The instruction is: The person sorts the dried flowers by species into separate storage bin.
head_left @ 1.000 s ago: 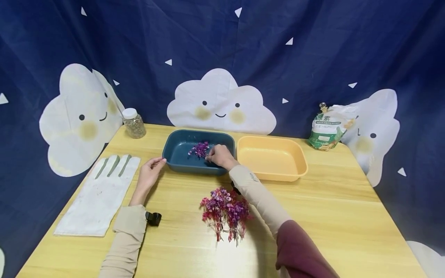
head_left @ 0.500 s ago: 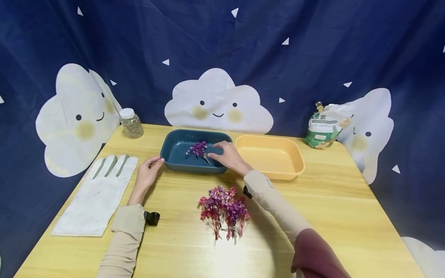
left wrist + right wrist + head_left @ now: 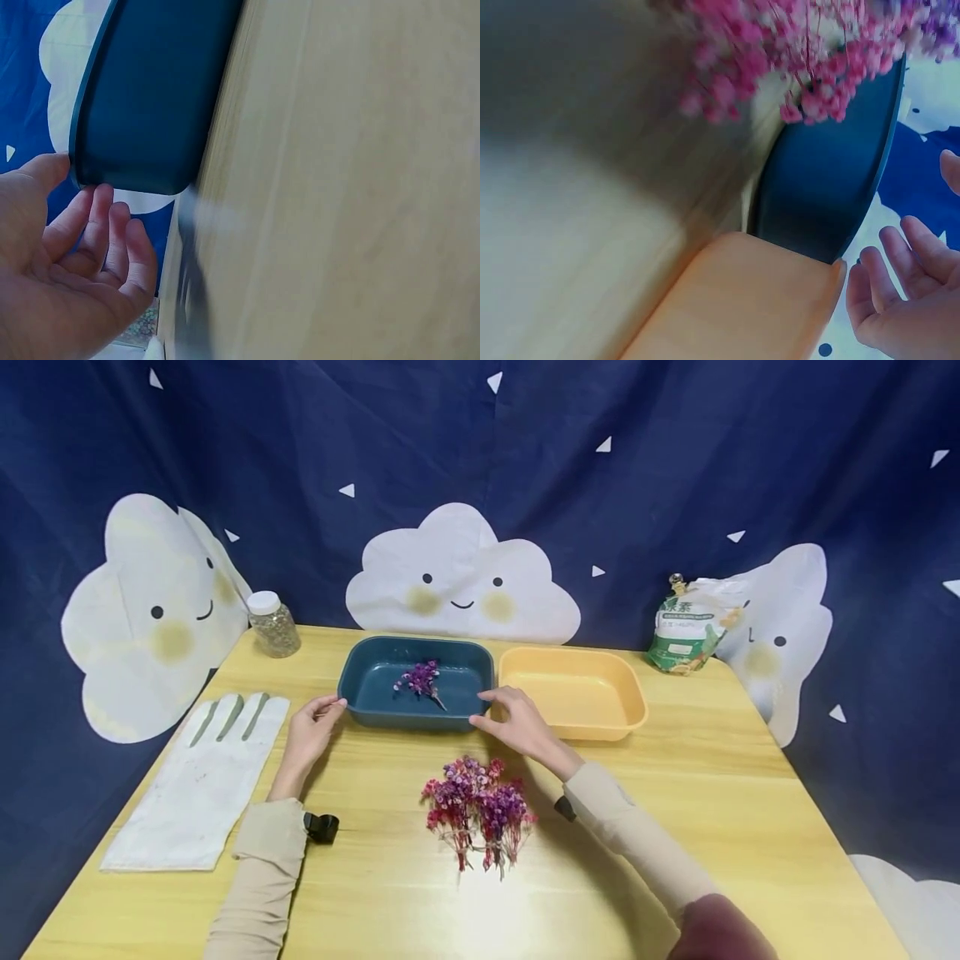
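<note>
A dark blue plastic basin (image 3: 411, 722) stands near the back of the table. Inside it lies one small sprig of purple dried flowers (image 3: 420, 679), stem toward the near right. My left hand (image 3: 309, 739) holds the basin's left corner; the left wrist view shows the thumb (image 3: 52, 169) at the rim and fingertips against the outer wall. Over the basin's right end is my right hand (image 3: 517, 724), fingers spread apart and nothing between them. Closer to me, bunches of pink and purple dried flowers (image 3: 480, 810) lie on the table.
Right beside the blue basin stands a yellow basin (image 3: 577, 732). A lidded jar (image 3: 274, 627) is at the back left, and a green and white bag (image 3: 686, 631) at the back right. A white cloth (image 3: 180, 810) with green stripes lies on the left.
My right hand has let go of the purple sprig, which stays in the blue basin, and has drawn back right to the basin's end. The left hand stays at the corner.
</note>
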Demonstrator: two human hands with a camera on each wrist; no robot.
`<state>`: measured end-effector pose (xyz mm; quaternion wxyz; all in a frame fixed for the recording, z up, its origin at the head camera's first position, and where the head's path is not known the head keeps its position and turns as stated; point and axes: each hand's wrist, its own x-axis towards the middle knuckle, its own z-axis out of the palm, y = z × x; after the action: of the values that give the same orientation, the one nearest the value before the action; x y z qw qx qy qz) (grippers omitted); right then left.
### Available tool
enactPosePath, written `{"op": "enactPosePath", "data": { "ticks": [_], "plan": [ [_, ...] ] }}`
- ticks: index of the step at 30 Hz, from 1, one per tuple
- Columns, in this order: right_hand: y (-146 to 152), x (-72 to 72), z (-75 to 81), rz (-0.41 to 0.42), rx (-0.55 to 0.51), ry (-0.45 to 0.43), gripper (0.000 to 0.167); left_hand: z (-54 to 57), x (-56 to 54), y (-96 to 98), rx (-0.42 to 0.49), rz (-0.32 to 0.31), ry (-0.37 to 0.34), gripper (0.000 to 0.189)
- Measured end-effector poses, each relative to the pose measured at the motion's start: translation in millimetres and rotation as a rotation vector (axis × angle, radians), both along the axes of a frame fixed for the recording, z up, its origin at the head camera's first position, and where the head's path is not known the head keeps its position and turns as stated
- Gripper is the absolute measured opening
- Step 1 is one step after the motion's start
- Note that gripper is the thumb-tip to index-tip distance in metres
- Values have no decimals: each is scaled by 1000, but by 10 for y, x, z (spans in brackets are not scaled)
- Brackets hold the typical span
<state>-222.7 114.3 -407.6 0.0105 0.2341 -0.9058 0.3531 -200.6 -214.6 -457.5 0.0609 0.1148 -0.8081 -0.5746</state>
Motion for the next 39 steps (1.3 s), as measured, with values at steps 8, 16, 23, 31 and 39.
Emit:
{"op": "enactPosePath", "data": {
  "ticks": [8, 16, 23, 31, 39],
  "plan": [
    [97, 304, -19, 16, -16, -15, 47, -27, -51, -27, 17, -5, 5, 49],
    [154, 664, -53, 10, -47, 25, 42, -39, -26, -32, 16, -18, -4, 52],
    [189, 940, -112, 14, -96, 111, 36, -23, -23, -12, 47, -20, -3, 51],
    [218, 1230, -173, -1, -144, 215, 31, -4, -64, -7, 46, -16, 7, 51],
    [317, 1451, -340, -19, -54, 257, 32, -24, -74, -19, 39, -8, 2, 53]
  ]
}}
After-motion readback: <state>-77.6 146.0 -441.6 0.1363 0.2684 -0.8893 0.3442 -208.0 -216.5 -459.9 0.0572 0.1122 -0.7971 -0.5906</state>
